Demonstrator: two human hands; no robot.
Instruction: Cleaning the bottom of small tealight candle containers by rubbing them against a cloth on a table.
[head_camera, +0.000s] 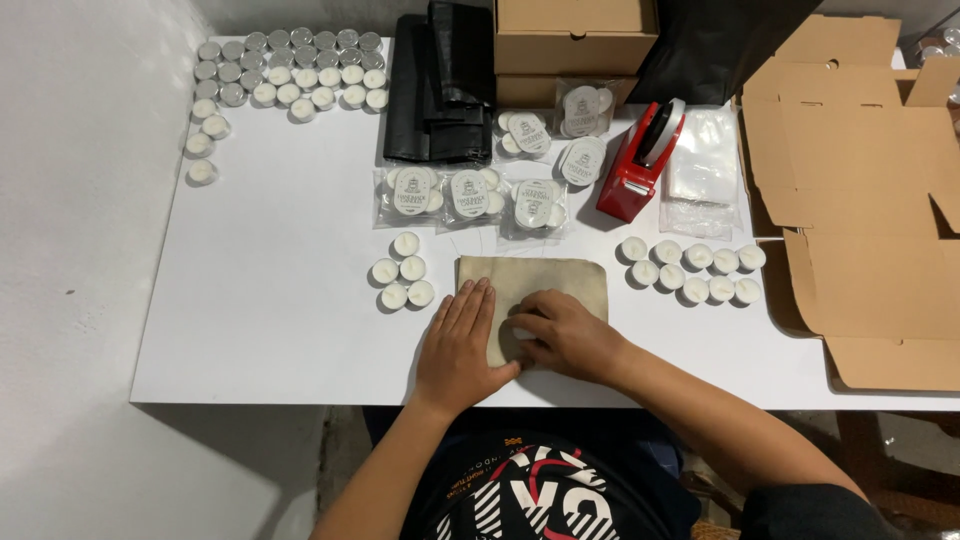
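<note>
pouch: I saw a beige cloth pouch (545, 285) lying flat on the white table (270, 330), lower centre of the frame, near the front edge.
left hand: my left hand (460, 350) lay flat, palm down, fingers straight and together, on the pouch's left edge. Pressing, not gripping anything.
right hand: my right hand (568, 335) rested on the lower middle of the pouch, fingers curled inward at the cloth. Couldn't tell whether it pinched the fabric or something under it.
loose tealights, left: five white tealights (402, 275) clustered just left of the pouch, not touching it.
loose tealights, right: nine more tealights in two rows (692, 270) to the right of centre, apart from the pouch.
packed bags: clear bags of tealights with round labels (470, 195) sat above the pouch, mid-frame.
tape dispenser: red tape dispenser (638, 165) stood right of the bags, beside a stack of clear plastic sleeves (705, 165).
stock: big block of tealights (290, 70) in the upper left of the frame.
boxes: closed cardboard boxes (575, 40) at top centre; flat unfolded carton (870, 210) at right edge.
black bags: folded black bags (440, 90) left of the boxes.
</note>
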